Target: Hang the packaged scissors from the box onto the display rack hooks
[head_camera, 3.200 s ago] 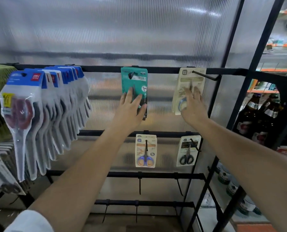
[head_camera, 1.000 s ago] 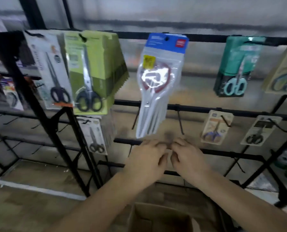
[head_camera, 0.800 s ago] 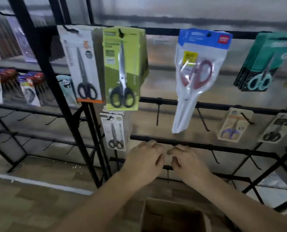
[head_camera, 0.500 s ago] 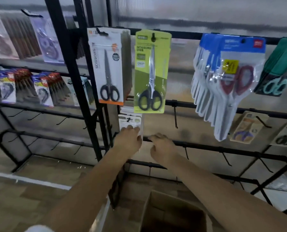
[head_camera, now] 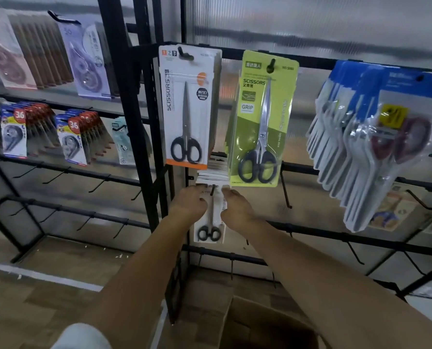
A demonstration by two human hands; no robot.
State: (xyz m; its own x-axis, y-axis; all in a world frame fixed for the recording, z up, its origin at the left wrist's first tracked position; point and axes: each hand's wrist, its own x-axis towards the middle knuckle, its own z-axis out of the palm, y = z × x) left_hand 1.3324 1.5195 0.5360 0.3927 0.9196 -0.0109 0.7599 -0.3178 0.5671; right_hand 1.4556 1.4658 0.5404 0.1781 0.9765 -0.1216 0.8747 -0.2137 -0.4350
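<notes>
White card, small black-handled scissors: the packaged scissors (head_camera: 210, 222) hang at the front of a stack on a hook (head_camera: 212, 190) of the rack's middle rail, at the display rack (head_camera: 132, 117) left upright, under the orange-edged pack (head_camera: 186, 107). To do this well, keep the card square and slide its hole fully down the hook before letting go. Left hand (head_camera: 188, 201) and right hand (head_camera: 235, 206) reach up side by side, fingers curled over the card's top edges, pinching it. Below, the cardboard box (head_camera: 267, 326) waits.
</notes>
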